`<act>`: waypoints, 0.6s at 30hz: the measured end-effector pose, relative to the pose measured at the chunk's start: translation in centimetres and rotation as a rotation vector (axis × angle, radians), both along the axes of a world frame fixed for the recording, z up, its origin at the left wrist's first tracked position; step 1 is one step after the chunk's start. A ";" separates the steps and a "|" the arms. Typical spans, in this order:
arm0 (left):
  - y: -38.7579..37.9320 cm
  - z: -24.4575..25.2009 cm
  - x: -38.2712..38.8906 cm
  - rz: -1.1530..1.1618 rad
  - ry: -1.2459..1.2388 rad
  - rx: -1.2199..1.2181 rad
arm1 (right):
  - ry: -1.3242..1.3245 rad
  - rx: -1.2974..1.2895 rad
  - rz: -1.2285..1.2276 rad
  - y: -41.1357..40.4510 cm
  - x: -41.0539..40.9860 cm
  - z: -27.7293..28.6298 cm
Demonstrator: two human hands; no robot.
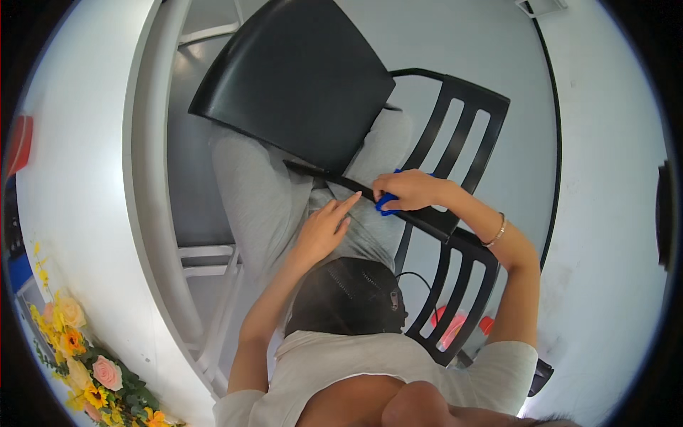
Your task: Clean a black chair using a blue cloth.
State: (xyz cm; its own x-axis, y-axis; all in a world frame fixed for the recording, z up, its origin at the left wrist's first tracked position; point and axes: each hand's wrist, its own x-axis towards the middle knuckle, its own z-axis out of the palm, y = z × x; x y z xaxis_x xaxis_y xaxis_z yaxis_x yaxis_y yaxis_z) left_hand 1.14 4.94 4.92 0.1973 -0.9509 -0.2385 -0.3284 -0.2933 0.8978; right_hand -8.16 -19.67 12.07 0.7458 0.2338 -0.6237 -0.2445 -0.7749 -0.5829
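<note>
A black chair lies turned in front of me, its broad smooth seat [299, 80] above my knees and its slatted backrest [459, 128] to the right. From the backrest a narrow black chair leg or rail [341, 180] runs left across my lap. My right hand [413, 189] grips a crumpled blue cloth [386, 205] against this black piece, near the backrest. Beside it, my left hand [324, 227] has its index finger stretched out with the tip at the bar; whether it touches is hard to tell. Nothing is held in that hand.
A second slatted black chair back [453, 299] stands at my right side. A white table [90, 176] runs along the left, bearing artificial flowers [80, 363] and a red object [20, 144]. Grey-trousered legs [251, 197] are under the chair. A white wall [608, 160] rises on the right.
</note>
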 end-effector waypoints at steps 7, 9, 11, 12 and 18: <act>-1.7 0.0 -1.1 0.041 -0.048 -0.084 | 0.091 0.159 0.021 -1.4 0.7 -1.9; -2.4 -0.4 -1.1 0.024 -0.128 -0.121 | 0.089 0.184 0.008 -1.9 0.6 -2.2; -2.8 -0.8 -1.1 0.008 -0.113 -0.131 | 0.110 0.228 -0.043 -2.9 0.5 -2.8; -3.2 -0.9 -1.1 -0.007 -0.092 -0.149 | 0.110 0.223 -0.050 -3.9 0.3 -3.0; -2.8 -0.9 -1.9 -0.015 -0.164 -0.178 | -0.085 -0.761 -0.096 -13.9 -1.2 -3.6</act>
State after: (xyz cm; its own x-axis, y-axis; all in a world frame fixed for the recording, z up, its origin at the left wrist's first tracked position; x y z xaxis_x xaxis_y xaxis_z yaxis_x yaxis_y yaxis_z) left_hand -0.72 2.12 4.05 0.2054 -0.9781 -0.0329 -0.4771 -0.1295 0.8693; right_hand -9.39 -33.59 8.45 0.7936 -0.3046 -0.5267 -0.3091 -0.9475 0.0823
